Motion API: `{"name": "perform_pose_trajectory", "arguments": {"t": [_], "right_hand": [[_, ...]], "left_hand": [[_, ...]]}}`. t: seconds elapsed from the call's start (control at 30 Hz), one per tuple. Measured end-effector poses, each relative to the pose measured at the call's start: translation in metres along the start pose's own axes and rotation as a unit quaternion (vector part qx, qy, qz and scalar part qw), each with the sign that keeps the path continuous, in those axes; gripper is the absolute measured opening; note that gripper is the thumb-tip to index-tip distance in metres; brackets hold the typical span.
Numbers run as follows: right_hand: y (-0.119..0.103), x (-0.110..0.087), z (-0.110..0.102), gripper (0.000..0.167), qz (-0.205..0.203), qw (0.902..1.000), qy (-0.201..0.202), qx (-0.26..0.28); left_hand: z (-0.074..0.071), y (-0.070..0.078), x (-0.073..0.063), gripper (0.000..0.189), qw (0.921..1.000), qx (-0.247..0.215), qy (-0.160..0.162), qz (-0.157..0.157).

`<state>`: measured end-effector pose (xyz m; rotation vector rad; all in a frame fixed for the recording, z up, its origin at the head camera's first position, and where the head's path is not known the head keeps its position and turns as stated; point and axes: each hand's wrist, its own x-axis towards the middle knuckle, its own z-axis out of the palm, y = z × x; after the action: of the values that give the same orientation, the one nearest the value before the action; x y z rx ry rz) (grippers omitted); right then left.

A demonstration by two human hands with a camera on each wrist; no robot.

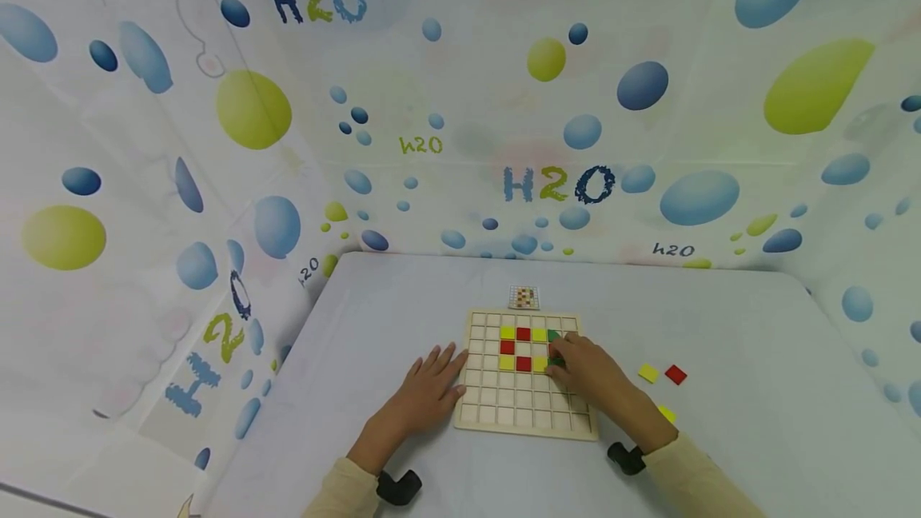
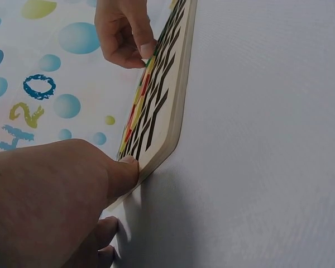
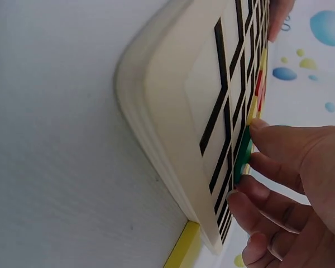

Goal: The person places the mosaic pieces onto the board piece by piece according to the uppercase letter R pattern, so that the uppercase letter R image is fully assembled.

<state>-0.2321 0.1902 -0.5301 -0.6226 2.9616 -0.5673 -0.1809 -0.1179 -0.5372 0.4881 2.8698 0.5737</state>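
Head view gives the layout: a squarish pale wooden grid board [image 1: 528, 434] lies flat on the white tabletop [image 1: 403, 294], between the hands. The relation that matters, imo, is where a thin flat green tile [image 3: 244, 152] sits against its cell, at the right end of the red-and-yellow tile pattern [image 1: 523, 334]. The right hand [image 1: 586, 366] is nearer by far: it seems to have that tile pinched between thumb and fingertips, right at the board's surface. The left hand [image 1: 430, 390] is relaxed, fingers spread, thumb on the board's left edge, gripping nothing; the tile lies off to its right.

Hard to make out: the fingers cover part of the tile, so I can't tell a long axis or whether it's fully seated. Another green piece [image 1: 553, 335] peeks out just beyond the fingers, partly covered. The small printed card [image 1: 524, 297] behind the board is too tiny to read.
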Motion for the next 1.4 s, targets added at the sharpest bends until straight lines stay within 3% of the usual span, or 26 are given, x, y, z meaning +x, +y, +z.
{"name": "perform_pose_trajectory", "arguments": {"t": [0.5,0.9,1.1,1.27,1.4], "right_hand": [[0.003,-0.001,0.002,0.025,0.012,0.9999,0.0,-0.002],[0.004,-0.003,-0.005,0.012,0.008,0.9998,-0.011,0.015],[0.005,-0.003,-0.008,0.018,0.015,0.9996,0.013,0.021],[0.015,-0.003,-0.015,0.017,0.056,0.9975,-0.006,0.044],[0.034,-0.008,-0.023,0.026,0.106,0.9927,-0.02,0.054]], "left_hand": [[0.0,0.0,-0.001,0.061,1.0,-0.005,0.0,0.003],[0.001,-0.002,-0.001,0.062,1.0,-0.006,-0.002,0.005],[0.003,-0.003,0.0,0.062,1.0,-0.001,0.0,0.007],[0.002,-0.003,0.0,0.062,1.0,-0.007,0.0,0.005],[0.002,-0.002,-0.001,0.062,1.0,-0.007,-0.001,0.003]]}}
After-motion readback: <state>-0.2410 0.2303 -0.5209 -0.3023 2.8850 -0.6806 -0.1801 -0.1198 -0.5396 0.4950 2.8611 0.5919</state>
